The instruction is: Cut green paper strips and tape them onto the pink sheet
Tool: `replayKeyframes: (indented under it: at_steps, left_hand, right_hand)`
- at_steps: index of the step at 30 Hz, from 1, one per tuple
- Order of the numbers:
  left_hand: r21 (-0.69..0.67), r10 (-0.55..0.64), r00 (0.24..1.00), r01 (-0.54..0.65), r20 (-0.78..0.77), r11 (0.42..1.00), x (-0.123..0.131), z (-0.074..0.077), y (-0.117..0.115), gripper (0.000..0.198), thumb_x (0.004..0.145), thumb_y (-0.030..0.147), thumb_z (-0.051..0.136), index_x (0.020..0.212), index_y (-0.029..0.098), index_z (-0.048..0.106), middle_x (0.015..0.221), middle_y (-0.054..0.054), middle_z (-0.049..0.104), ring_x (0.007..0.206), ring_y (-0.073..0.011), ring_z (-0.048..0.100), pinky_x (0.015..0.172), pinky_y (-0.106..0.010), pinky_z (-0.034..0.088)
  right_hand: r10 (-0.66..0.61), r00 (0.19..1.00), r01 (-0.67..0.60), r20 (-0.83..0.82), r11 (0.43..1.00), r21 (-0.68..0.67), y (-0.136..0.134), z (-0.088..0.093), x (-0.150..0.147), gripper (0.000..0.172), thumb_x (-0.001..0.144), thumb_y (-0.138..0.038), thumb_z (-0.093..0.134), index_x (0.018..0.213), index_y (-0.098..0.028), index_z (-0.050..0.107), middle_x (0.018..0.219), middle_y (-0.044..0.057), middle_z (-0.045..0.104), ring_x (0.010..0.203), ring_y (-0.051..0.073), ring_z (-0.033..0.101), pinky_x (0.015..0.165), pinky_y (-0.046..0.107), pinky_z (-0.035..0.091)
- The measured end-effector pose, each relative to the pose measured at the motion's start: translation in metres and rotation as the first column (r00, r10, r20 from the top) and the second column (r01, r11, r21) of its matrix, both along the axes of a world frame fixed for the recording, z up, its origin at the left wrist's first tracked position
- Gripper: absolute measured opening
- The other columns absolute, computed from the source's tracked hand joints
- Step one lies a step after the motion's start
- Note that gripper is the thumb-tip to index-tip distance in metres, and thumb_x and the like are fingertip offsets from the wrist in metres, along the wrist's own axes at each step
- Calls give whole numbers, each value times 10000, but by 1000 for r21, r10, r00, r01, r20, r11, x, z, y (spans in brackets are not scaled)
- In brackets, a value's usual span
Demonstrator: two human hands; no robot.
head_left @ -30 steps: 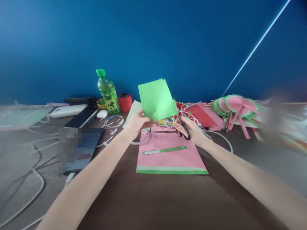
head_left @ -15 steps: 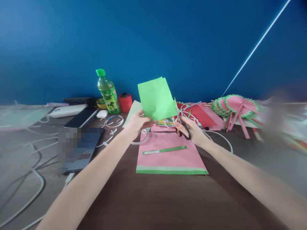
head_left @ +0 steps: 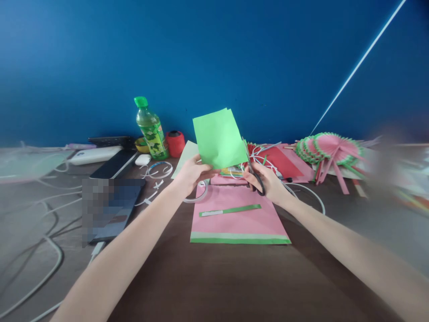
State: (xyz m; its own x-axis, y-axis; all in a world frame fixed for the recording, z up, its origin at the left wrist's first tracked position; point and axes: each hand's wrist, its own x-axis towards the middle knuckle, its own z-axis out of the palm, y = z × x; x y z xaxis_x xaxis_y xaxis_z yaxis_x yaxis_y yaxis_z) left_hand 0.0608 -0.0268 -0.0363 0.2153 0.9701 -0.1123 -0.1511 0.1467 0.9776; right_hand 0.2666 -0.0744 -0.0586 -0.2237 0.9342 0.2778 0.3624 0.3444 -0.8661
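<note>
My left hand (head_left: 193,172) pinches the lower left corner of a bright green sheet of paper (head_left: 219,138), raised above the table. A pair of black-handled scissors (head_left: 257,179) is in my right hand (head_left: 269,183), its blades pointing up along the right edge of the sheet. Below both hands lies a pink sheet of paper (head_left: 236,223) with a pale and green band along its near edge. On that sheet rests a narrow green strip (head_left: 241,209) with a whitish section at its left end.
A green-capped bottle (head_left: 152,132) and a red thread spool (head_left: 174,144) stand by the blue wall. Pink-and-green folded paper fans (head_left: 335,150) lie at right. A tape roll (head_left: 201,197), phone (head_left: 112,164), tablet-like device (head_left: 129,205) and white cables (head_left: 55,246) are spread about.
The scissors' handles have closed together in my right hand, and the blades have come nearer each other at the sheet's right edge. My left hand and the green paper are nearly still.
</note>
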Motion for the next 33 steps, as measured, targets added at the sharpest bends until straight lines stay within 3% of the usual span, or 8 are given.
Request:
replayKeyframes:
  at_steps: [26, 33]
  left_hand:
    - [-1, -15, 1000, 15, 9, 1000, -1, -4, 2, 330, 643, 6, 562, 945, 136, 539, 784, -48, 669, 628, -138, 667, 551, -180, 524]
    - [133, 151, 987, -143, -55, 981, -20, 8, 12, 277, 628, 3, 533, 870, 139, 540, 691, 6, 618, 519, -82, 613, 497, -160, 485]
  right_hand:
    - [-10, 1000, 10, 2, 999, -38, 0, 1, 0, 355, 751, -536, 543, 721, -204, 420, 508, -64, 401, 450, 94, 438, 473, 234, 375]
    - [117, 992, -112, 36, 986, -125, 0, 4, 3, 332, 773, -512, 524, 753, -192, 440, 526, -62, 454, 442, 85, 471, 461, 219, 365]
